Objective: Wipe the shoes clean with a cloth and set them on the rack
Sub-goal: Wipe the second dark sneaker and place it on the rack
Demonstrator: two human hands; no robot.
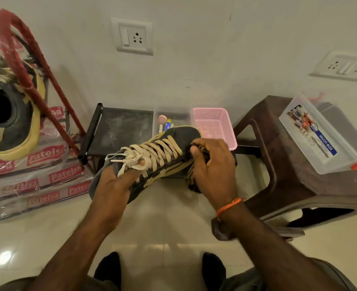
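A dark sneaker with tan laces and yellow trim [165, 152] is held in the air over the low black rack [119, 131]. My left hand [114, 183] grips its heel end, thumb hooked among the laces. My right hand [213, 169] grips a dark striped cloth [191, 179] and presses it against the shoe's right side near the toe. A second shoe of the same kind [14, 122] sits on stacked boxes at the far left, its opening facing me.
On the rack stand a clear tub with small tubes [167, 122] and a pink basket [215, 124]. A brown plastic stool [278, 148] carrying a clear multi-box [320, 139] is on the right. A red frame [30, 80] leans at left. My feet are on the tiled floor.
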